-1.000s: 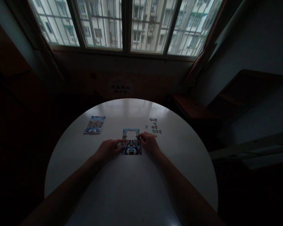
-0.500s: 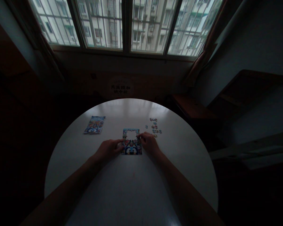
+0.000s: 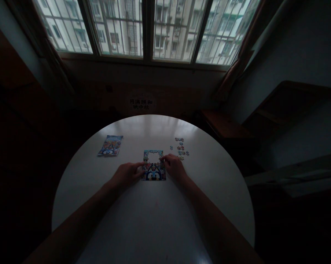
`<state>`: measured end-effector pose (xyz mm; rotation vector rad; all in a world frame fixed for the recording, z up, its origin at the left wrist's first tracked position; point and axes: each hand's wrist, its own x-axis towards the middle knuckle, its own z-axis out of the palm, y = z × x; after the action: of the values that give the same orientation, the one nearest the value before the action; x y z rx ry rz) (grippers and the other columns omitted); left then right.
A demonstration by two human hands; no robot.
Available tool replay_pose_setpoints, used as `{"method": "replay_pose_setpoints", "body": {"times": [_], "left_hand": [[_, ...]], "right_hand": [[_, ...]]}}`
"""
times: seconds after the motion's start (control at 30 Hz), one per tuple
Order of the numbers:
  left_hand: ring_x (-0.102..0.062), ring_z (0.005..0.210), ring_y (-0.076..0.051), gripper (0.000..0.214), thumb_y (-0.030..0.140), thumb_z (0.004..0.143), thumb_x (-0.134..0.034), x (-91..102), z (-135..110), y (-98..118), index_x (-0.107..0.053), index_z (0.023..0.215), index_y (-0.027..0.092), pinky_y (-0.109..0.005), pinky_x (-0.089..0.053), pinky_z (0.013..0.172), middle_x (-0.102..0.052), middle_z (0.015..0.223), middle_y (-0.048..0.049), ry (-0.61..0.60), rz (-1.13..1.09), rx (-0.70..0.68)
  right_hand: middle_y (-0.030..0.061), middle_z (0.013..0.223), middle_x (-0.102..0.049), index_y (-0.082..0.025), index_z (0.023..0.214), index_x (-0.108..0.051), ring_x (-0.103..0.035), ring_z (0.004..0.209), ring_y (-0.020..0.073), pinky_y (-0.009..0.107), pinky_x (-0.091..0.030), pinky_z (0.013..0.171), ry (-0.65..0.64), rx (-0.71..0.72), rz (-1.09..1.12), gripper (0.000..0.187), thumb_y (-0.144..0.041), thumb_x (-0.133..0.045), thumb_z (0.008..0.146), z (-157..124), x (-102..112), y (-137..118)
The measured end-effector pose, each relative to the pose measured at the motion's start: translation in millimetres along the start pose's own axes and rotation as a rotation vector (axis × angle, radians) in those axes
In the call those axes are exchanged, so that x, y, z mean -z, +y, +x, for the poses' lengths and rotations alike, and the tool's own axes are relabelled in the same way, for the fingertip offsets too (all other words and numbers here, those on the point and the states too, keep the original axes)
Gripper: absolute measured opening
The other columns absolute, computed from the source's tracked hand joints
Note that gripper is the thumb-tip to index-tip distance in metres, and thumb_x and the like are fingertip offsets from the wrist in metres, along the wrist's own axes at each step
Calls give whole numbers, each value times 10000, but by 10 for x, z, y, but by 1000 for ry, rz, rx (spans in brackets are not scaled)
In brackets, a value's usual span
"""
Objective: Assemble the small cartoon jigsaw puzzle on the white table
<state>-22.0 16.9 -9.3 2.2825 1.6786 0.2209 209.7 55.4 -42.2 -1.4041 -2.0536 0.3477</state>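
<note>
A partly assembled jigsaw puzzle (image 3: 154, 174) lies flat in the middle of the white table, showing a blue cartoon face in its lower half. Its upper half has a white gap ringed by joined pieces. My left hand (image 3: 128, 172) rests at the puzzle's left side, fingers stretched out and touching the edge, holding nothing. At the right rim of the gap, my right hand (image 3: 174, 164) has thumb and forefinger pinched on what looks like a small puzzle piece (image 3: 161, 158), mostly covered by the fingertips. Several loose puzzle pieces (image 3: 181, 148) lie beyond the right hand.
A colourful printed packet (image 3: 110, 145) with a matching picture lies at the left on the round white table (image 3: 80, 183). Behind the table is a barred window (image 3: 170, 33). A wooden bench-like piece of furniture (image 3: 223, 123) stands at the back right.
Almost nothing differs. The right fingertips have shifted very slightly at the gap's right rim; the left hand, packet and loose pieces stay put.
</note>
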Motion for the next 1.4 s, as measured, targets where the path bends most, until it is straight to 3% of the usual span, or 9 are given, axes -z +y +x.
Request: {"method": "replay_pose_setpoints", "body": {"times": [1.4], "left_hand": [[-553, 609, -129, 437, 435, 857, -470, -17, 5, -4, -577, 1248, 273, -222, -318, 563, -650, 718, -10, 6, 11, 7]], "right_hand": [[43, 876, -682, -201, 875, -701, -618, 830, 166, 279, -420, 820, -4, -1, -2, 256, -86, -487, 794, 3, 0, 7]]}}
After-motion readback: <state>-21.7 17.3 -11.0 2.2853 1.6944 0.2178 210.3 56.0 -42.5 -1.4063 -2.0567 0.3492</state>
